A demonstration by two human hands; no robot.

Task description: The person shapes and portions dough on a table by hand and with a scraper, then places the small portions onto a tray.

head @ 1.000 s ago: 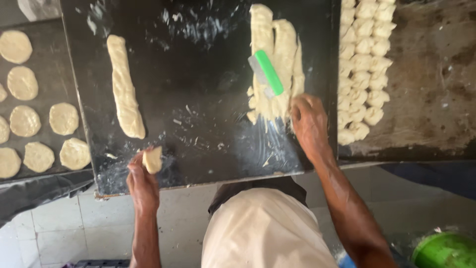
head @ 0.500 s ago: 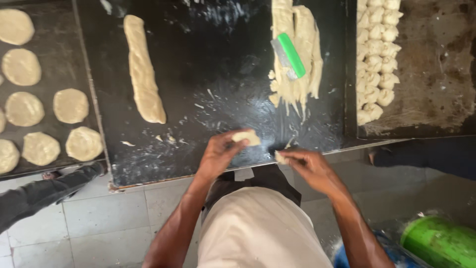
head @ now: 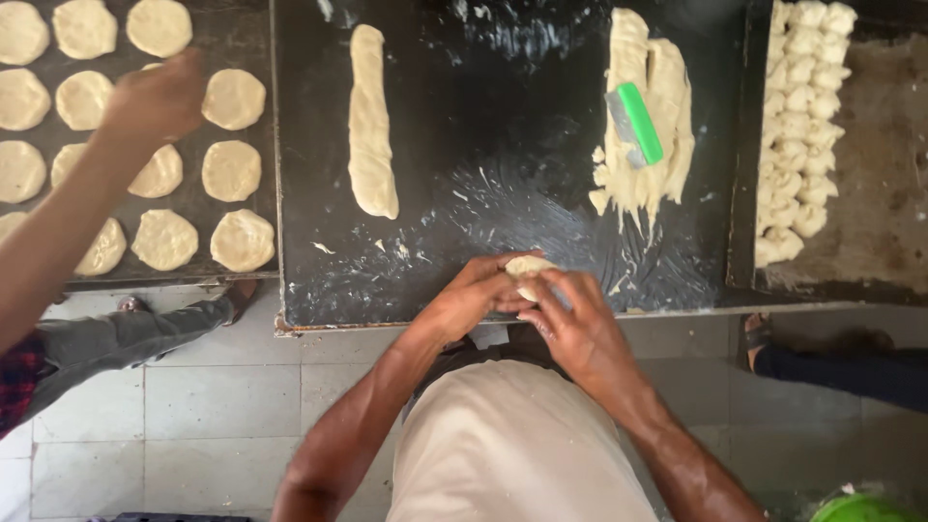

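Both of my hands meet over the near edge of the black work surface (head: 483, 116), cupped around one small pale dough piece (head: 528, 265). My left hand (head: 474, 298) wraps it from the left and my right hand (head: 572, 324) from the right. A long dough log (head: 370, 124) lies on the surface to the upper left. A heap of dough strips (head: 650, 116) lies to the upper right with a green-handled scraper (head: 633, 124) resting on it.
A dark tray (head: 251, 43) on the left holds several flattened dough rounds (head: 232, 99); another person's hand (head: 159, 97) reaches over it. A tray at right (head: 889, 193) holds several small dough lumps (head: 797, 126). Tiled floor lies below, with other people's legs and feet at both sides.
My two hands came together from apart and now enclose the dough piece at the near edge. Another person's arm has come in over the left tray.
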